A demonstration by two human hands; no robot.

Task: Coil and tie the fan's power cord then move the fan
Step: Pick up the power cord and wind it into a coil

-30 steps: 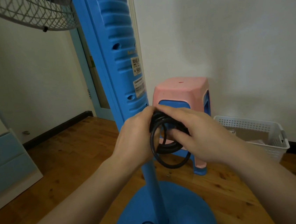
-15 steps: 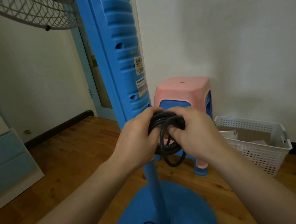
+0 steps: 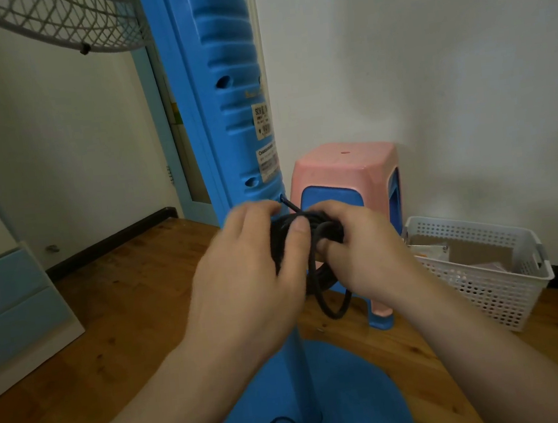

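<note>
Since a moment before, the hanging loop had shrunk as the left hand and right hand clenched the coiled cord between them, just before the fan column.

Dim, soft indoor light with wide-angle bending

The left hand is smeared by motion blur; the pink stool behind it casts a soft shadow rightward on the wall. The fan column bows toward the frame's top; no glare shows.
</note>
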